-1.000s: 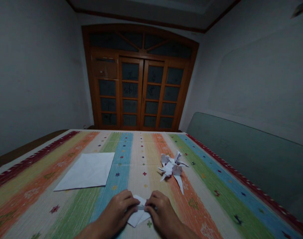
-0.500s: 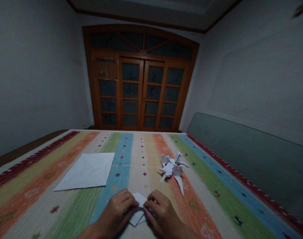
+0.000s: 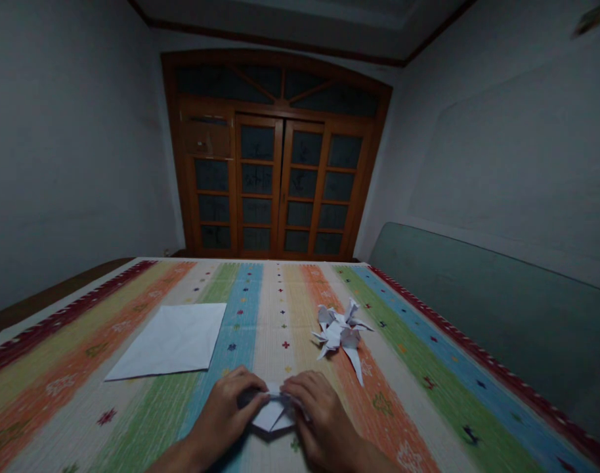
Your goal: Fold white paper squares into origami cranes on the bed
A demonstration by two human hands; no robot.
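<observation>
Left hand (image 3: pixel 226 410) and right hand (image 3: pixel 322 414) clamped together on folded white paper (image 3: pixel 273 419); loose white sheet (image 3: pixel 169 341) left, origami model (image 3: pixel 337 332) right, on striped cloth (image 3: pixel 428 420)

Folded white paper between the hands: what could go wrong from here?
The folded white paper is small and pinched between the left hand and right hand, so it might crease unevenly or tear. The paper origami figure lies close by on the striped cloth, where a hand could knock it. The dim light may hide fold lines.
</observation>
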